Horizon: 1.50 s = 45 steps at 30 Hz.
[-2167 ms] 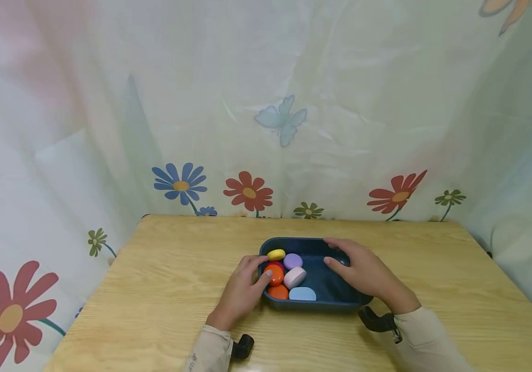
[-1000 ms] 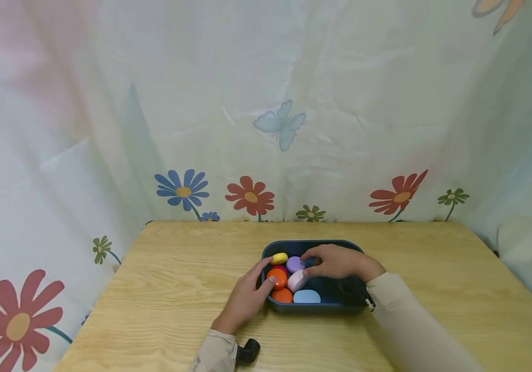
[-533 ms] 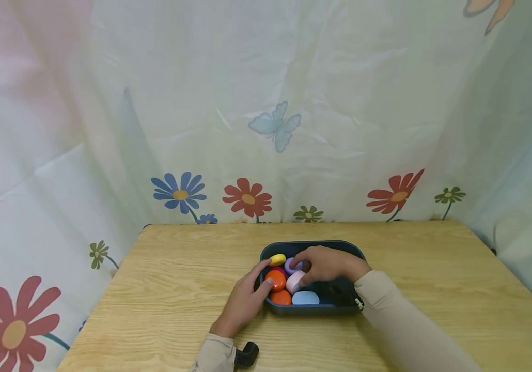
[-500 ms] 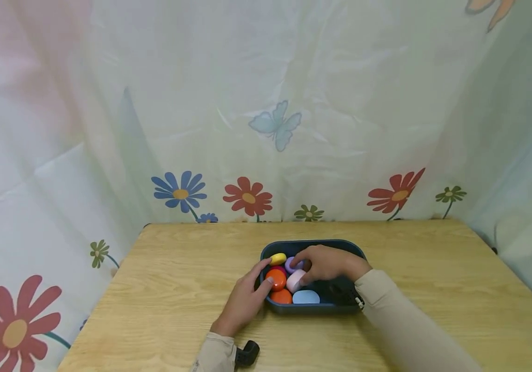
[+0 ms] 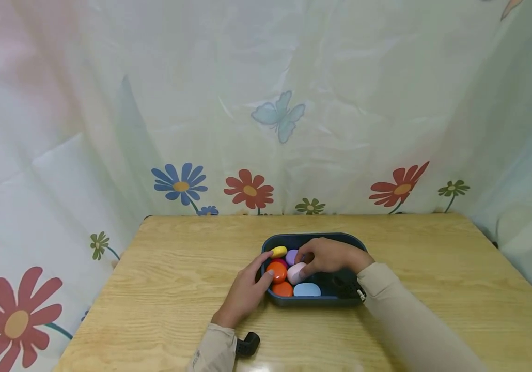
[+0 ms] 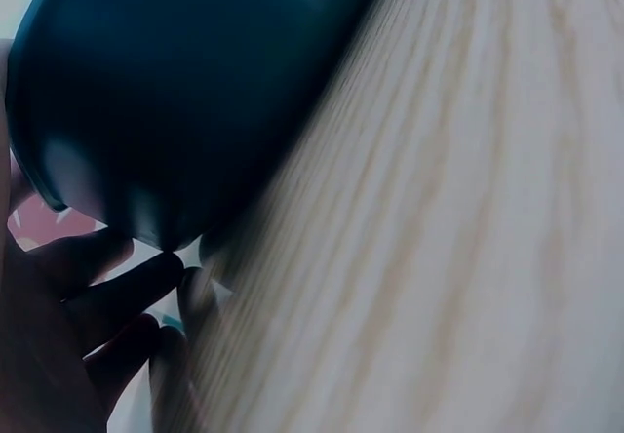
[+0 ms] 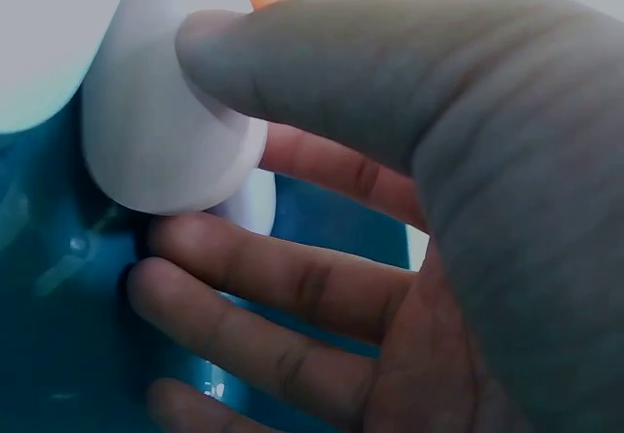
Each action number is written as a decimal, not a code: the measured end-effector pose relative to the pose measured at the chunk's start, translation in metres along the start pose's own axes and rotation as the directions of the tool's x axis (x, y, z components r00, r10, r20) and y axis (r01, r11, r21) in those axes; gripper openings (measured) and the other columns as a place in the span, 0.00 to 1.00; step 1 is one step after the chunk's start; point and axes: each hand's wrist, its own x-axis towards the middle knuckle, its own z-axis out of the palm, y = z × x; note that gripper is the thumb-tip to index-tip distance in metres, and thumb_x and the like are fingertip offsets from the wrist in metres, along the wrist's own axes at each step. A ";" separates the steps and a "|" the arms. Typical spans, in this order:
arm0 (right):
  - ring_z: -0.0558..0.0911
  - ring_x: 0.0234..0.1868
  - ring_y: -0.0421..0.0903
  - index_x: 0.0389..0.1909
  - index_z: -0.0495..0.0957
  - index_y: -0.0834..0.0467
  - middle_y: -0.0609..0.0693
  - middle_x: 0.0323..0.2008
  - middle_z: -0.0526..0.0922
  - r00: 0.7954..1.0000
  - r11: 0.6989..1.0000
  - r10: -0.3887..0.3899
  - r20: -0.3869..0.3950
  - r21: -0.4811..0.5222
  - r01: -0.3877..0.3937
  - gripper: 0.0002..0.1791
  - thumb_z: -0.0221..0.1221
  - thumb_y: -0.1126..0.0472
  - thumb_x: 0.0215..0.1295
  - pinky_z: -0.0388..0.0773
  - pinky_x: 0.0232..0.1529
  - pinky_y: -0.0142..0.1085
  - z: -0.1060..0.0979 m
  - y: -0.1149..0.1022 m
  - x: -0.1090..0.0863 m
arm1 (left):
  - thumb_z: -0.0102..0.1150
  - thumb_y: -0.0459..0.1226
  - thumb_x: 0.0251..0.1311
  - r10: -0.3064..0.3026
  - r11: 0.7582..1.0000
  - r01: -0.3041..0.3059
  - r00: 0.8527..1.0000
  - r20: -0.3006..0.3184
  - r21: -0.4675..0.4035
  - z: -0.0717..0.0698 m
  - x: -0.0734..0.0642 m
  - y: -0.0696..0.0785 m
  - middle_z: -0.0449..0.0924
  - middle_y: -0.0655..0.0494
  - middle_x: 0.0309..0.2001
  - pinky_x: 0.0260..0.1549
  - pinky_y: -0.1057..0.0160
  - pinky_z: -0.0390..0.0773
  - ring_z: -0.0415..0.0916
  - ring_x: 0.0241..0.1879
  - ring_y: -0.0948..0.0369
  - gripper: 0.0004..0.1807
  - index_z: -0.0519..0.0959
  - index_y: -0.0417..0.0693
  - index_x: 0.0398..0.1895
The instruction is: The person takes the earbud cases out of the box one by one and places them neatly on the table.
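Note:
A dark blue rectangular tray point(image 5: 340, 297) with rounded corners stands on the wooden table. Its left half holds smooth rounded pieces: yellow point(image 5: 279, 251), purple point(image 5: 292, 257), orange point(image 5: 276, 272), pale pink point(image 5: 295, 273) and light blue point(image 5: 307, 290). My left hand point(image 5: 243, 292) grips the tray's left end, thumb over the rim by the orange piece, other fingers against the outer wall in the left wrist view. My right hand point(image 5: 328, 256) reaches into the tray. In the right wrist view its thumb point(image 7: 292, 62) lies on the pale pink piece point(image 7: 161, 111), with the index finger behind it.
A second orange piece point(image 5: 282, 289) and a partly hidden crimson one lie at the tray's left. Bare wood point(image 5: 177, 268) stretches left of the tray. A flowered cloth point(image 5: 331, 155) hangs behind the table. Black wrist devices point(image 5: 248, 344) sit at both cuffs.
My right hand has moved from the tray's right rim leftward to the pale pink piece, and its thumb and fingers have closed around it. My left hand stays at the tray's left end.

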 end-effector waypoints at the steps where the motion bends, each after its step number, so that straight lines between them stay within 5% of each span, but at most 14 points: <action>1: 0.78 0.38 0.42 0.42 0.84 0.50 0.40 0.37 0.81 1.000 1.000 -0.004 -0.003 0.000 0.004 0.10 0.68 0.52 0.63 0.77 0.46 0.42 -0.001 0.000 0.000 | 0.49 0.51 0.74 0.000 1.000 0.000 1.000 -0.003 0.001 0.000 0.001 0.000 0.66 0.59 0.71 0.69 0.47 0.62 0.63 0.70 0.57 0.26 0.67 0.65 0.73; 8: 0.77 0.39 0.42 0.38 0.82 0.49 0.41 0.38 0.81 1.000 1.000 -0.005 -0.023 -0.019 0.005 0.08 0.66 0.51 0.64 0.77 0.46 0.42 -0.008 0.005 -0.003 | 0.49 0.51 0.74 -0.002 1.000 0.002 1.000 -0.017 0.007 0.000 0.001 -0.002 0.66 0.59 0.72 0.68 0.46 0.63 0.63 0.70 0.56 0.25 0.68 0.65 0.73; 25: 0.78 0.38 0.46 0.42 0.80 0.58 0.46 0.37 0.83 0.978 0.986 0.018 -0.210 0.163 0.017 0.14 0.63 0.50 0.69 0.77 0.44 0.40 -0.021 0.015 -0.024 | 0.48 0.53 0.74 -0.019 1.000 0.019 1.000 -0.004 0.000 0.000 0.000 -0.003 0.65 0.59 0.72 0.69 0.45 0.62 0.61 0.71 0.55 0.26 0.67 0.67 0.73; 36: 0.80 0.39 0.46 0.44 0.80 0.58 0.49 0.39 0.82 0.935 0.972 0.023 -0.354 0.228 0.062 0.14 0.62 0.51 0.71 0.80 0.44 0.41 -0.006 0.013 -0.036 | 0.49 0.51 0.75 -0.013 1.000 0.013 1.000 0.000 -0.004 0.001 0.001 -0.001 0.65 0.60 0.72 0.69 0.45 0.61 0.61 0.71 0.56 0.25 0.68 0.66 0.73; 45: 0.84 0.41 0.49 0.54 0.76 0.62 0.57 0.48 0.80 0.899 0.921 0.066 -0.433 0.373 0.113 0.20 0.63 0.53 0.70 0.84 0.44 0.36 0.003 0.004 -0.044 | 0.50 0.52 0.74 -0.041 0.999 0.041 0.999 -0.004 -0.020 -0.001 0.000 -0.001 0.65 0.63 0.72 0.69 0.45 0.61 0.61 0.72 0.57 0.25 0.68 0.70 0.72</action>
